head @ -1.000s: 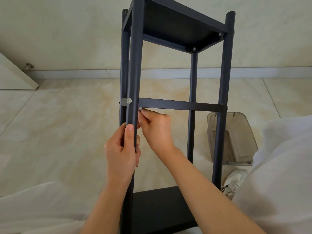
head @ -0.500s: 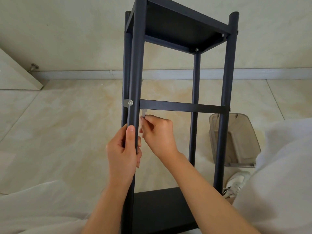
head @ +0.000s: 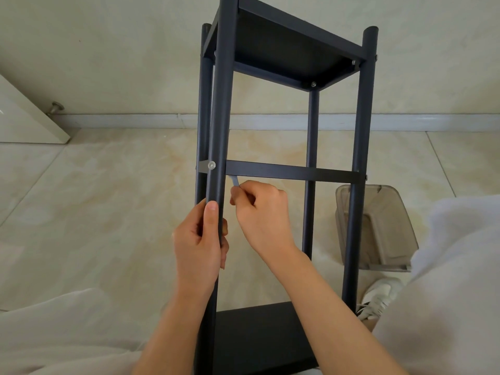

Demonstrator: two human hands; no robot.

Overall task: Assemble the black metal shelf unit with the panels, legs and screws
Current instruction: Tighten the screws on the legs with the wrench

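Right now you are looking down at a tall black shelf unit [head: 284, 50] standing upright on a pale tiled floor [head: 108, 198], close in front of you. It has four round black legs, a dark panel [head: 292, 52] fixed near the top and another dark panel [head: 257, 336] low down near your knees. A flat black crossbar [head: 292, 172] runs level between the two near legs about halfway up.

Your left hand [head: 198, 247] is wrapped around the near left leg [head: 220, 104], thumb lying up along the front of the tube, just below a silver screw [head: 211, 165] that sits in the leg at the height of the crossbar.

Your right hand [head: 261, 212] is just to the right of that leg, fingers curled and pinching a small grey metal tool [head: 235, 181]. The tool's tip reaches up to the underside of the crossbar, beside the leg. You cannot make out from here what the tip meets.

Further screws [head: 313, 84] show at the corners under the top panel.

Behind the right legs, a clear plastic box [head: 384, 228] lies on the floor. A white shoe [head: 378, 296] shows beside it, and pale clothing fills the lower left and right edges of the view. A white skirting board [head: 135, 121] runs along the cream wall, with the corner of a pale cabinet [head: 24, 117] at the far left.
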